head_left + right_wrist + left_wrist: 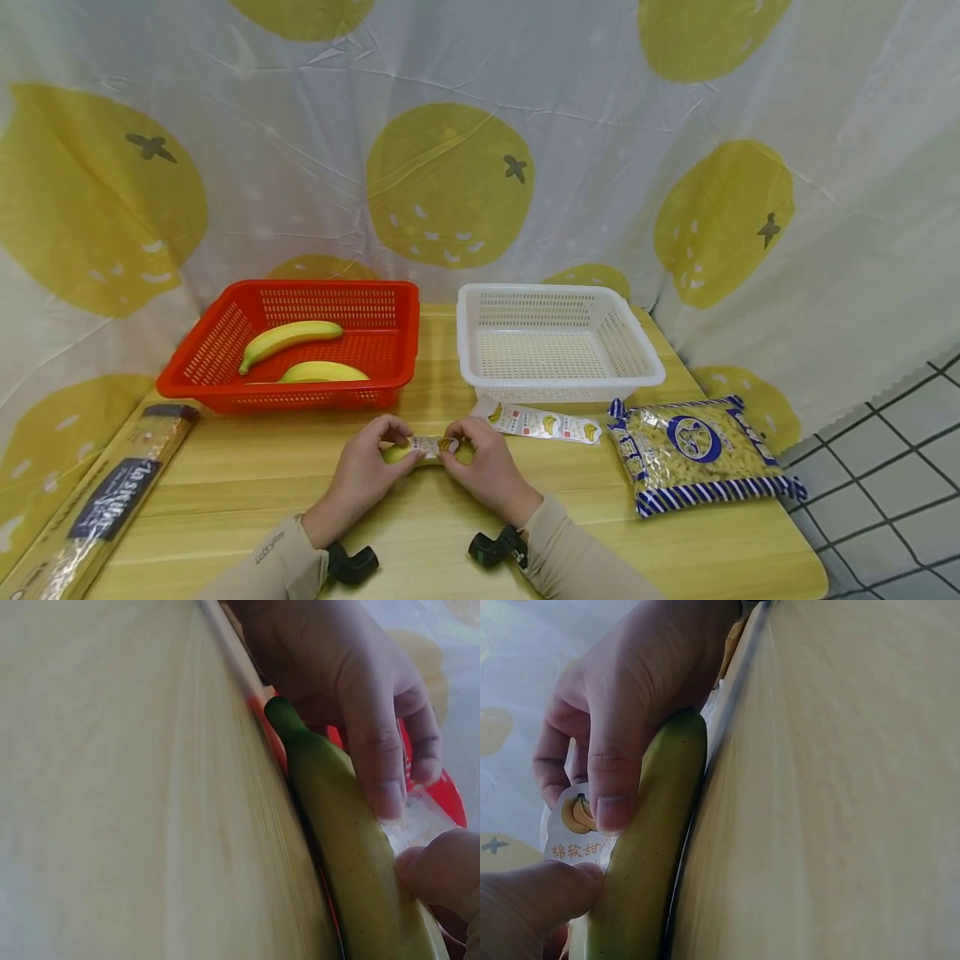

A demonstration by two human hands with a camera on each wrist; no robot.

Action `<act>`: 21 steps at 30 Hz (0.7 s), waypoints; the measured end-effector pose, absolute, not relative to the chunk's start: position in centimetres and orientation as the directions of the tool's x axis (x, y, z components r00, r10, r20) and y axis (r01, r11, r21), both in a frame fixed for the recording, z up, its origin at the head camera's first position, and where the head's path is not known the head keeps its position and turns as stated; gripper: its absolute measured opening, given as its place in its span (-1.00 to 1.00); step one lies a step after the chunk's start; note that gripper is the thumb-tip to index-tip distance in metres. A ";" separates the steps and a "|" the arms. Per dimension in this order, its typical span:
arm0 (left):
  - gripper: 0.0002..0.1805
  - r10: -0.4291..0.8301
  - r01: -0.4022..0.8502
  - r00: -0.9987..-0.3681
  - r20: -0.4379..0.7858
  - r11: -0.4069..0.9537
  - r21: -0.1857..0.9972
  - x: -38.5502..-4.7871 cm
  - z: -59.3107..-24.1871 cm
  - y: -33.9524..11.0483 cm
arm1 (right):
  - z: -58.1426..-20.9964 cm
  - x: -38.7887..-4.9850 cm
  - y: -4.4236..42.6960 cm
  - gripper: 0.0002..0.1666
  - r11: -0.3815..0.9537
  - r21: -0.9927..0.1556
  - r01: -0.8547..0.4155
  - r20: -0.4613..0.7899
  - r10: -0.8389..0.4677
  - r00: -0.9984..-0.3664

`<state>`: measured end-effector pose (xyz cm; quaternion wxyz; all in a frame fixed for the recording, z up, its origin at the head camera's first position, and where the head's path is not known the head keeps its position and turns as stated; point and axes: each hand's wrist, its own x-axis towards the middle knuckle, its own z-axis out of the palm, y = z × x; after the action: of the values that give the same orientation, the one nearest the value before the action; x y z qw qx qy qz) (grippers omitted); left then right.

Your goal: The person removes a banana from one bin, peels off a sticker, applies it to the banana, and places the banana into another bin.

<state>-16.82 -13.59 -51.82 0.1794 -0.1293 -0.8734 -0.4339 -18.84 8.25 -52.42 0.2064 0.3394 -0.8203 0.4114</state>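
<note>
Pressing on a label from both ends, two hands hold a banana just above or on the wooden table, near its middle; whether the fruit touches the wood I cannot tell. The left hand is at the stem end and the right hand at the other end, with a short stretch of peel and label showing between them. Each hand has its fingers curled over the far side and its thumb on the near side, so both pinch the banana across its width. The left thumb and right thumb sit close together at the label's edge, tips apart, while the stem sticks out past the left fingers. How firmly the label adheres beneath the fingertips is hidden.

Behind the left hand stands a red basket with two more bananas inside. A white basket stands to its right, and a strip of labels lies in front of that, just beyond the right hand. Farther right rests a bag of pasta; a long packet lies along the table's left edge.
</note>
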 end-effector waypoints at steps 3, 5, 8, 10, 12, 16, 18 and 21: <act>-0.56 0.076 0.383 -0.902 0.424 0.592 0.709 -16.8 -51.8 -13.6 | -52.5 -18.8 8.2 -0.53 0.421 -0.573 -0.703 0.588 -0.386 -0.711; -0.56 0.088 0.404 -0.891 0.446 0.601 0.690 -16.8 -51.9 -13.6 | -52.5 -18.8 8.2 -0.48 0.409 -0.593 -0.693 0.577 -0.384 -0.721; -0.60 0.118 0.458 -0.859 0.499 0.615 0.642 -16.8 -52.0 -13.6 | -52.7 -18.8 8.2 -0.52 0.410 -0.578 -0.706 0.592 -0.385 -0.708; -0.66 0.140 0.495 -0.835 0.532 0.613 0.616 -16.8 -52.1 -13.7 | -52.8 -18.8 8.3 -0.55 0.422 -0.547 -0.723 0.611 -0.390 -0.689; -0.69 0.164 0.534 -0.808 0.566 0.610 0.585 -16.8 -52.2 -13.7 | -52.8 -18.8 8.3 -0.58 0.435 -0.509 -0.743 0.631 -0.399 -0.665; -0.70 0.199 0.591 -0.763 0.615 0.602 0.538 -17.0 -52.5 -13.8 | -52.8 -19.0 8.4 -0.63 0.421 -0.461 -0.781 0.663 -0.422 -0.618; -0.72 0.206 0.601 -0.753 0.625 0.602 0.526 -17.0 -52.5 -13.8 | -52.9 -19.1 8.4 -0.67 0.406 -0.450 -0.795 0.674 -0.430 -0.601; -0.74 0.209 0.604 -0.749 0.629 0.605 0.518 -17.0 -52.6 -13.8 | -52.9 -19.1 8.4 -0.72 0.394 -0.435 -0.809 0.682 -0.442 -0.582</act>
<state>-17.05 -13.82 -52.57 0.2629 -0.2374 -0.8564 -0.3756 -19.13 8.40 -52.87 0.2370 0.3907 -0.8006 0.3875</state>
